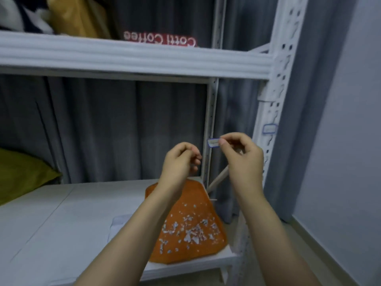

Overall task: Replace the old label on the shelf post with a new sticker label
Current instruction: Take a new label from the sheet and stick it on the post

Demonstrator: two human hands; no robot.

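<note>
Far left, at 9 o'clock in the view, an olive cushion (22, 172) lies at the back of the lower shelf (61, 219). At 11 o'clock a yellow cloth (78, 15) sits on the upper shelf (123, 56), w/ a grey curtain (113, 124) hanging behind both levels. At 12 o'clock a red bag (160, 39) w/ white lettering, upside down, shows just above the upper shelf's front edge.

Near centre the left hand (180, 159) is raised, fingers curled in. Its grip is clenched, and nothing is visible in it. Below it, at 6 o'clock, an orange cloth (191, 205) lies on the lower shelf's right end, strewn w/ small white paper scraps (191, 232), mostly on its near half.

At 3 o'clock from the left hand, and apart from it, the right hand (243, 155) is raised too. Its grip pinches a small blue-edged sticker (213, 143) btwn thumb and forefinger, and the sticker pokes out at 9 o'clock from the fingertips, in mid-air and clear of the shelf. A pale stick (218, 179) slants from under that hand toward 7 o'clock, down to the cloth's far edge; whether the hand holds it can't be told.

At 2 o'clock from the right hand stands the white perforated shelf post (282, 58), carrying a blue-bordered label (269, 129) on its face, near the hand but not touching. Far right is a pale wall (350, 141).
</note>
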